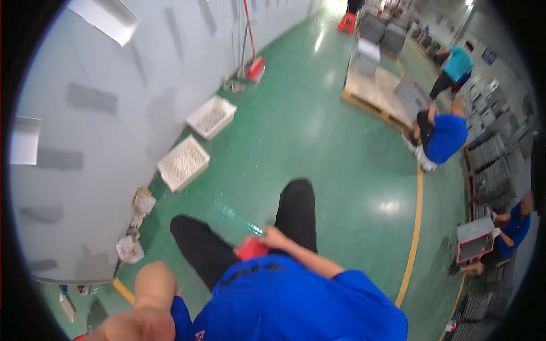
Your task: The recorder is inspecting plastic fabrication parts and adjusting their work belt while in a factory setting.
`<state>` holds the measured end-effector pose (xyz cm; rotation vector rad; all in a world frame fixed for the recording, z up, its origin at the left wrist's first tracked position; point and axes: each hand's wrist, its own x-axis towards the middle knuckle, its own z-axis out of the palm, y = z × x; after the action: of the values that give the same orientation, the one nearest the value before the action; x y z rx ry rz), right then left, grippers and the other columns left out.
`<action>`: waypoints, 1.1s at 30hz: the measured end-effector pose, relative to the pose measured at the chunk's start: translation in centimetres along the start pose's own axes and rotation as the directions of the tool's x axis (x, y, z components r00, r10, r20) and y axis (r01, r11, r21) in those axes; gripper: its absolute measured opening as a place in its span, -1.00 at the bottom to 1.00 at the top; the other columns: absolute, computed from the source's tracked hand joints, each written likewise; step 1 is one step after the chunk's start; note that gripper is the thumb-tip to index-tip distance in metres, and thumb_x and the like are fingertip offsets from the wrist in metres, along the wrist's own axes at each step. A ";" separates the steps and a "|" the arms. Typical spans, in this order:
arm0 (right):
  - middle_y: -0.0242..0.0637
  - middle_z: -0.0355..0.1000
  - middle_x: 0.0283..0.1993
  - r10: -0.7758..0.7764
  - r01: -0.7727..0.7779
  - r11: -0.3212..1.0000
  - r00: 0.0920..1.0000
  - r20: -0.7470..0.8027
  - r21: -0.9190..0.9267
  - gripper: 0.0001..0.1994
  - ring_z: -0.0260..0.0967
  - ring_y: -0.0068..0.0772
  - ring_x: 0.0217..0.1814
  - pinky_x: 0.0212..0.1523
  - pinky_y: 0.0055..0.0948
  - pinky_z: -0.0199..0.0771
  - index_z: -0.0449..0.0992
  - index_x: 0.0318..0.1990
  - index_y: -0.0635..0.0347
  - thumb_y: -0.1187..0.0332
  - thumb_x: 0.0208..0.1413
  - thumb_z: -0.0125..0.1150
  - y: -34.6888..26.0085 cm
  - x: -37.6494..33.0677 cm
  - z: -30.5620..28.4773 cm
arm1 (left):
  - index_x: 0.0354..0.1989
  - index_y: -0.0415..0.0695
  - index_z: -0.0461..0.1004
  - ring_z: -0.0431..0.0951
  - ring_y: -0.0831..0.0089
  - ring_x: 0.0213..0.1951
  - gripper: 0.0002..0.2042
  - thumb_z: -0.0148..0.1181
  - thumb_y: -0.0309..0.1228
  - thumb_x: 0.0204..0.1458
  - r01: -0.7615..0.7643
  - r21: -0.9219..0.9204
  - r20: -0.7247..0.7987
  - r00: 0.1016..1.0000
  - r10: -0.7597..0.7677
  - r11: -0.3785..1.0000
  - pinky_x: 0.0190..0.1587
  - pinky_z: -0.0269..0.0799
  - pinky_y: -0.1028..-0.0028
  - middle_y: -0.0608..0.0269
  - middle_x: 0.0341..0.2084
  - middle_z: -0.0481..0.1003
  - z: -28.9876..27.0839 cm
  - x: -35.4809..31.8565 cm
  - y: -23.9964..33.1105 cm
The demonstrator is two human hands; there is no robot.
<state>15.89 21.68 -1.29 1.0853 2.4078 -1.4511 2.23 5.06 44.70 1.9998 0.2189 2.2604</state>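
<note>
Between my knees, my right hand (pixel 274 237) is closed at the near end of a clear, greenish strip (pixel 239 216). The strip slants away to the far left above the green floor, and its exact kind cannot be made out. Just beside that hand, a red stool seat (pixel 250 248) shows between my dark trouser legs. My left arm is bent sharply at the lower left, its elbow pointing away from me. Blurred and close to the lower edge, my left hand (pixel 133 327) has its fingers hidden, and nothing held in it shows.
Two white crates (pixel 185 162) (pixel 211 116) with small pieces stand along the pale wall (pixel 96 131). A red dustpan (pixel 256 69) is farther along. On the right, a co-worker crouches by a wooden pallet (pixel 369 102); another handles a grey, red-edged box (pixel 476 238). Grey stacks line the right.
</note>
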 end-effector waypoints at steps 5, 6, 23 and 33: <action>-0.14 0.43 -0.53 0.167 -0.054 0.439 0.986 -0.022 0.897 -0.78 0.48 -0.29 -0.49 -0.44 -0.39 0.53 0.39 -0.22 0.42 0.49 -0.05 0.01 -4.3 -11.8 -8.6 | -0.44 -0.20 0.49 0.49 0.37 -0.42 -0.85 0.19 -0.59 -0.26 0.712 0.253 -0.009 0.679 -0.734 0.655 -0.37 0.42 0.42 0.21 -0.46 0.49 -2.1 -8.4 -5.6; -0.16 0.42 -0.50 0.183 -0.014 0.338 0.982 -0.051 0.941 -0.80 0.48 -0.29 -0.44 -0.43 -0.38 0.53 0.38 -0.21 0.37 0.48 -0.01 0.01 -4.0 -14.5 -9.4 | -0.38 -0.22 0.53 0.53 0.34 -0.37 -0.84 0.21 -0.57 -0.21 0.857 0.344 -0.015 0.414 -0.910 0.384 -0.32 0.45 0.41 0.18 -0.42 0.53 -2.2 -10.1 -5.6; -0.35 0.45 -0.33 0.395 -0.360 0.459 0.902 0.176 0.812 -0.78 0.37 -0.54 -0.27 -0.17 -0.49 0.38 0.48 -0.22 0.26 0.40 -0.04 0.26 -1.7 -27.5 -7.0 | -0.23 -0.15 0.40 0.46 0.32 -0.25 -0.66 0.28 -0.23 -0.13 0.741 0.666 0.447 -0.311 -0.839 0.080 -0.20 0.38 0.35 0.22 -0.38 0.41 -2.9 -22.2 -10.2; -0.37 0.43 -0.33 0.584 -0.394 0.392 0.805 0.106 0.831 -0.61 0.35 -0.53 -0.27 -0.23 -0.51 0.34 0.46 -0.26 0.27 0.34 -0.26 0.48 -4.0 -27.3 -5.7 | -0.24 -0.20 0.44 0.43 0.40 -0.33 -0.71 0.29 -0.35 -0.12 0.888 0.442 0.210 -0.242 -0.947 -0.128 -0.23 0.36 0.45 0.23 -0.39 0.42 -4.9 -25.8 -5.8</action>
<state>34.81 11.24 16.85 1.9910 1.0957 -2.3217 0.52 5.91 17.88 1.2596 1.3350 0.5801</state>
